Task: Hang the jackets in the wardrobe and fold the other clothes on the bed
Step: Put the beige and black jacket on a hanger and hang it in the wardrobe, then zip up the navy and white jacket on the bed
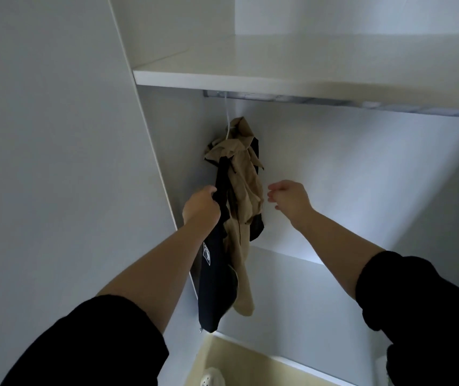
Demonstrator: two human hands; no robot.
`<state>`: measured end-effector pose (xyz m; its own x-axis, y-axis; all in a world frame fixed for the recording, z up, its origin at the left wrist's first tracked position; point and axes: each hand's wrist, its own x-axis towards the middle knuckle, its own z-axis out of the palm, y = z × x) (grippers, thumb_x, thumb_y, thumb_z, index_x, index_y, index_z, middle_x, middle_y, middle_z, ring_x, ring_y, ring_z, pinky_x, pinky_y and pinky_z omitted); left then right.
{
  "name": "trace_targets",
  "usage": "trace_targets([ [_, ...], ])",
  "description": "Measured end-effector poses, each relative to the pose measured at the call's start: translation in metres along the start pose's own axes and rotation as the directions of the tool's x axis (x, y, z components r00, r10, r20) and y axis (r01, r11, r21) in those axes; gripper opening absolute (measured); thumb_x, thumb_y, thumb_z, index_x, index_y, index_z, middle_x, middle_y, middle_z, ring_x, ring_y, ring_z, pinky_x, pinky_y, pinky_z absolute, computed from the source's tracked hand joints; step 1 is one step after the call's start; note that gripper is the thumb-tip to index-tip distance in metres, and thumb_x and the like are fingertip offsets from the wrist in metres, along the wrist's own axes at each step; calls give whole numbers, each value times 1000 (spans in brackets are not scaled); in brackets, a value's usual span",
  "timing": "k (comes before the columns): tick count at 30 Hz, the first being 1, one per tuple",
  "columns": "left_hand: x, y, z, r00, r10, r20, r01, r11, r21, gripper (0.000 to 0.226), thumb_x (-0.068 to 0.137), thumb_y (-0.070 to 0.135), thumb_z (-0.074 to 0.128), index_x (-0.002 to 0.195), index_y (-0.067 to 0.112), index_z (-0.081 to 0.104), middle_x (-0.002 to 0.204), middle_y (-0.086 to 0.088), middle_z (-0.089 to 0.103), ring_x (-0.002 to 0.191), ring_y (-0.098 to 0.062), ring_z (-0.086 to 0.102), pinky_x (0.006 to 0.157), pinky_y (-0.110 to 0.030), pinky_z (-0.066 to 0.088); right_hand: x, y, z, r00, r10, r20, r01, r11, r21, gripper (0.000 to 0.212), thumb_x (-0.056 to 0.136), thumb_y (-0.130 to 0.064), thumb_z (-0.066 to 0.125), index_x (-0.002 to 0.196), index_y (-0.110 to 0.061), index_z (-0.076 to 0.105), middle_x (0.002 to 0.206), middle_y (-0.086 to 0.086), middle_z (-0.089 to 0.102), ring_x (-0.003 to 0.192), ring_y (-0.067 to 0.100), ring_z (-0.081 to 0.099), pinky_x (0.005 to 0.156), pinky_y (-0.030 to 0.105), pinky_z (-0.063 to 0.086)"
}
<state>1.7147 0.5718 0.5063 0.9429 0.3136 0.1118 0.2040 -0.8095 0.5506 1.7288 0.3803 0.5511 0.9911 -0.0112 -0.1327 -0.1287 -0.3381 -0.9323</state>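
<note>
A tan and black jacket [243, 188] hangs on a white hanger [226, 126] from the rail [334, 103] under the wardrobe's top shelf, close to the left wall. My left hand [201, 206] grips the jacket's black front edge at mid height. My right hand [288, 197] hovers just right of the jacket with relaxed fingers, holding nothing and not touching the cloth.
The white wardrobe shelf [278, 76] spans the top. A lower shelf [320, 302] lies below the jacket. The wardrobe's left side panel [153, 162] stands next to my left hand. A pale shoe [213, 377] shows on the wooden floor [239, 360] at the bottom.
</note>
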Motion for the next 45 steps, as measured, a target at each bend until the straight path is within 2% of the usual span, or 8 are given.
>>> trace_targets([
  [3, -37, 2, -4, 985, 172, -4, -172, 985, -9, 45, 95, 12, 45, 140, 17, 43, 137, -4, 47, 120, -21, 48, 95, -34, 43, -27, 7, -6, 988, -146, -46, 138, 981, -133, 26, 93, -3, 48, 114, 1, 63, 116, 18, 62, 109, 30, 58, 98, 36, 46],
  [6, -61, 10, -14, 925, 378, -49, -363, 912, 194, 55, 95, 18, 47, 147, 15, 30, 148, -8, 34, 134, -24, 33, 107, -36, 32, -60, 11, -18, 945, -310, -104, 271, 920, -283, 29, 94, -4, 47, 121, -5, 58, 121, 12, 59, 111, 24, 55, 93, 25, 42],
  [9, -85, 26, -25, 861, 509, -20, -465, 801, 376, 63, 96, 27, 42, 152, 18, 15, 157, -11, 16, 144, -27, 16, 115, -43, 22, -95, 16, -33, 891, -445, -90, 350, 799, -488, 42, 94, -9, 49, 136, -7, 45, 140, 11, 45, 127, 23, 43, 102, 28, 36],
  [14, -148, 49, -37, 726, 688, 23, -616, 634, 468, 65, 96, 37, 37, 152, 20, 7, 160, -11, 7, 147, -29, 6, 116, -48, 13, -176, 39, -58, 857, -501, -119, 213, 555, -804, 57, 93, -18, 52, 145, -6, 32, 154, 17, 24, 141, 30, 24, 115, 40, 21],
  [18, -224, 52, -34, 587, 809, 35, -733, 512, 448, 73, 95, 47, 42, 153, 25, 4, 161, -9, 4, 147, -30, 4, 113, -47, 0, -269, 70, -73, 853, -462, -244, 6, 475, -880, 59, 93, -25, 51, 146, -9, 30, 156, 14, 21, 144, 30, 19, 116, 44, 16],
  [29, -481, 132, -21, 102, 980, 173, -993, 89, 80, 73, 91, 37, 46, 153, 20, 10, 160, -9, 6, 148, -28, 3, 115, -51, 11, -578, 141, -151, 720, -286, -633, -509, 401, -761, 60, 94, -30, 47, 147, -10, 26, 157, 13, 19, 146, 30, 13, 118, 45, 9],
  [36, -659, 185, -10, -234, 959, 159, -972, -230, -41, 76, 93, 36, 44, 153, 21, 0, 161, -9, -2, 148, -27, -2, 117, -48, 6, -763, 185, -194, 496, -175, -851, -753, 402, -521, 60, 95, -28, 45, 148, -10, 24, 158, 12, 16, 146, 28, 10, 118, 45, 6],
  [45, -969, 224, -16, -555, 827, 89, -812, -514, -277, 75, 95, 38, 43, 153, 19, -1, 160, -9, -6, 147, -28, -4, 117, -49, 5, -1052, 255, -227, 161, -50, -986, -918, 360, -168, 60, 94, -27, 46, 147, -8, 24, 157, 13, 19, 145, 29, 13, 119, 46, 11],
])
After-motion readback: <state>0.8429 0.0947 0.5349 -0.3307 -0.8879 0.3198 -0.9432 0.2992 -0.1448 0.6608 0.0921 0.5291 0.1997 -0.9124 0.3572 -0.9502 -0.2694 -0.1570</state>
